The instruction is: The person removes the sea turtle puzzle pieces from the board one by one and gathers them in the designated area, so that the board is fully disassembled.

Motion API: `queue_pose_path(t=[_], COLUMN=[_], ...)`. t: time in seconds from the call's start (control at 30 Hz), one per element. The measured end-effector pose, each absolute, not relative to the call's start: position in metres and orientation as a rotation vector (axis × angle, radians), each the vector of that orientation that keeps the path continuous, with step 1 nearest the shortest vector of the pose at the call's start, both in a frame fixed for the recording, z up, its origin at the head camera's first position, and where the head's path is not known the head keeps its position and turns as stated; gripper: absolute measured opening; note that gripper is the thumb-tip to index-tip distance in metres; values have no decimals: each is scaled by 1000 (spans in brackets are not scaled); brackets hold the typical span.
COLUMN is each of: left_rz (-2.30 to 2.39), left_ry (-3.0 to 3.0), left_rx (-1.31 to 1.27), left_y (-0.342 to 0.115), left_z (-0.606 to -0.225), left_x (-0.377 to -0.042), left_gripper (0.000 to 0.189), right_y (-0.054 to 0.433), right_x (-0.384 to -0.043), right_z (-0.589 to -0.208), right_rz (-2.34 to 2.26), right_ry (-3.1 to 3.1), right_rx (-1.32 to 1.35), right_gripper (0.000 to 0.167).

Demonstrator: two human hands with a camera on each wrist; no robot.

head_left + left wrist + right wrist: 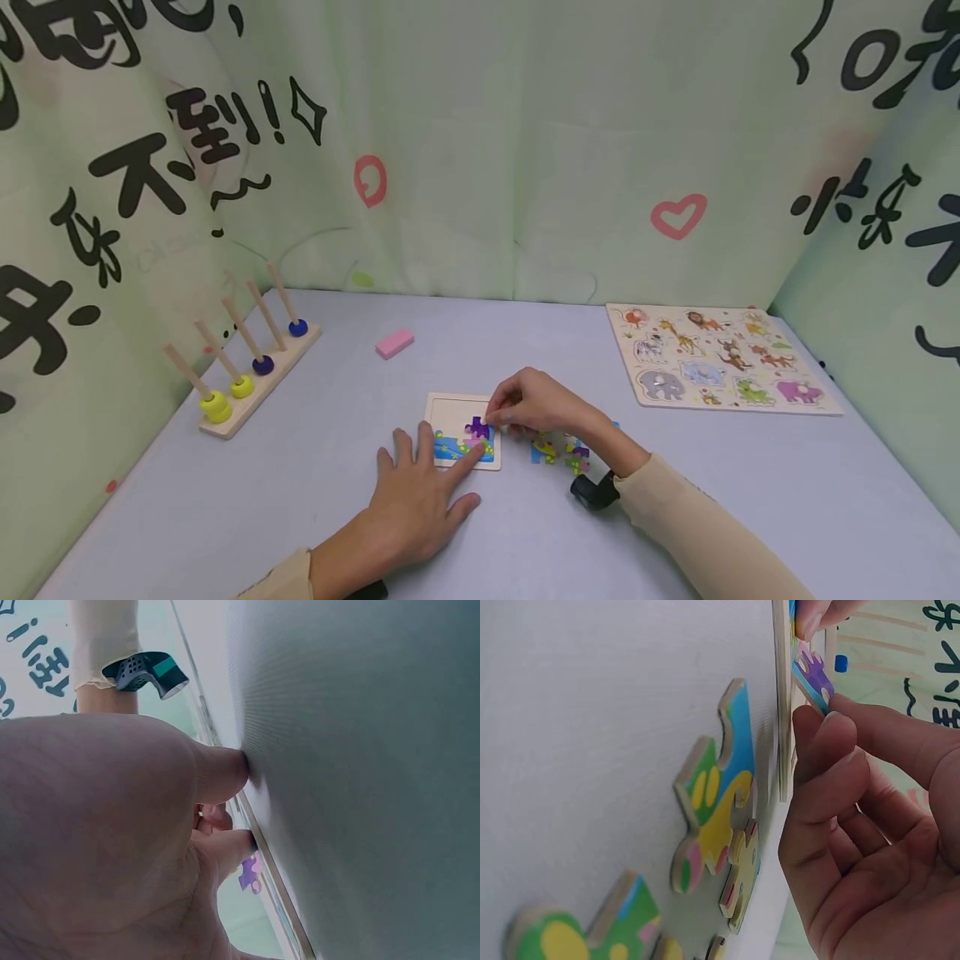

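My right hand (pixel 536 402) pinches a purple and blue jigsaw piece (pixel 815 675) between thumb and fingertips. The piece stands tilted over a small wooden puzzle tray (pixel 450 403), whose lower part carries several blue, green and pink pieces. Fingers spread, my left hand (pixel 420 500) rests at the tray's near edge, with the index fingertip on the pieces at its lower right. In the left wrist view the thumb (pixel 225 774) touches the table beside the tray. Loose jigsaw pieces (pixel 718 795) lie right of the tray, partly under my right wrist.
A wooden peg stand (pixel 258 383) with yellow and blue beads stands at the left. Behind the tray lies a pink block (pixel 394 343). An animal puzzle board (pixel 720 358) rests at the back right. Printed curtains (pixel 480 150) enclose the table.
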State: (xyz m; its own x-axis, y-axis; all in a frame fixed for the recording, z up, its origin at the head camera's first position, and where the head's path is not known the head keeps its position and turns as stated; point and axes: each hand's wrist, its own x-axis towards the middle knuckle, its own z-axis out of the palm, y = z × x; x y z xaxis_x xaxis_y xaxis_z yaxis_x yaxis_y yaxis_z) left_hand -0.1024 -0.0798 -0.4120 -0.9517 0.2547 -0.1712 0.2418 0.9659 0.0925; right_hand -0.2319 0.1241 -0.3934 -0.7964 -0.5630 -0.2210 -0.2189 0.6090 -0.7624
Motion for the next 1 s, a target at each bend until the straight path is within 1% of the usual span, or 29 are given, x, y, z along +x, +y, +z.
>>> queue_pose_path(t=[0.33,0.73,1.0], left_rz=[104,96,93], left_ry=[2932,2962,2954], left_rx=[378,396,382], left_y=[-80,-81,-80], left_z=[-413,-412,-413], left_x=[-103,-100,-102], left_gripper=[62,60,61], right_y=[125,126,138], right_x=[-232,-232,-230], right_z=[-394,-394,-392], right_rz=[-1054,-1092,-1061], right_ry=[2378,2357,2381], right_rx=[-630,-565,-520], right_gripper=[5,6,5])
